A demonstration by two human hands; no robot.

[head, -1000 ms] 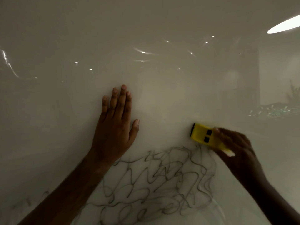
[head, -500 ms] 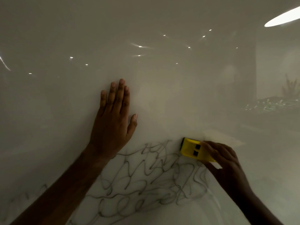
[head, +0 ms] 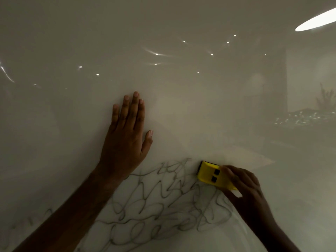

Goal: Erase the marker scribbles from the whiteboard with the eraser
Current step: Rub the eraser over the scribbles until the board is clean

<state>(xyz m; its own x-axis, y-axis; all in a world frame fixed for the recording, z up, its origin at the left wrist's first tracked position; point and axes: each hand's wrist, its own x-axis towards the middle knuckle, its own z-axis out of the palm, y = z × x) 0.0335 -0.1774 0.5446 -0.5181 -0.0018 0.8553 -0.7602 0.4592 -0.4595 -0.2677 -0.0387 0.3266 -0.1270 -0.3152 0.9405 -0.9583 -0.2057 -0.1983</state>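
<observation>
in the head view a glossy whiteboard (head: 181,110) fills nearly everything ahead, dim and full of small reflected lights, with one long bright reflection well above the right hand. the left hand (head: 125,142) lies flat against the board with nothing in it, palm to the surface, the four fingers straight and close together and the thumb angled out toward the right hand; its bare forearm runs down and away to the lower left. the right hand (head: 245,190) is lower and off to the side of the left one, and it grips a yellow eraser (head: 211,174), fingers curled over the end nearest the wrist while the free end points toward the left hand. the eraser sits pressed to the board, its dark edge showing at the free end and two small black squares on its yellow back just beyond the fingertips. the marker scribbles (head: 160,206) are a tangle of thin grey loops spread below and between the two hands; their upper edge comes just under the heel of the left hand and meets the lower side of the eraser. a few fainter marks trail out beyond the left forearm (head: 29,220), low on the board. the right hand and eraser look slightly blurred.
</observation>
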